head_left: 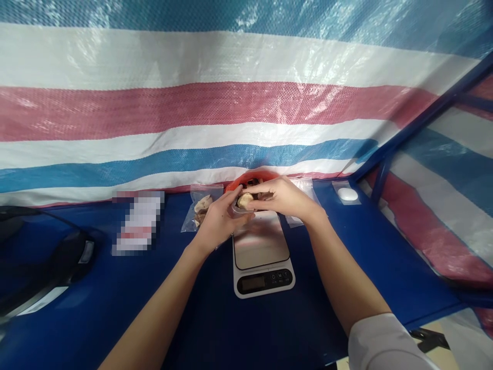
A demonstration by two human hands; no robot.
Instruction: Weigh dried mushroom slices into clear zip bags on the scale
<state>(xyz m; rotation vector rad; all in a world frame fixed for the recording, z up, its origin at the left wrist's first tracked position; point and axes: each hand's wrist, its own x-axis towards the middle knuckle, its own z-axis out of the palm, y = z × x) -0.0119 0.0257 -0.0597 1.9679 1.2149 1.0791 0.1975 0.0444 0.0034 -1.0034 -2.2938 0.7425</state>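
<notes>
My left hand (221,216) curls around a clear plastic thing (234,206), a bag or a cup, I cannot tell which. Thumb and fingers of my right hand (283,197) close on a pale, tan-edged dried slice (245,200) at the mouth of that clear plastic. Just behind both hands stands an orange-red bowl (265,175) holding dark and brown pieces, partly hidden by my fingers. Below the hands lies a white kitchen scale (262,246) with a black control strip; its display shows no readable figure.
A zip bag of tan dried pieces (202,205) lies left of my left hand. Beyond my right wrist is a clear bag (304,187). A small bag with a white oval item (347,194) lies farther right. Left are a blurred-out packet (138,221) and black straps (73,257).
</notes>
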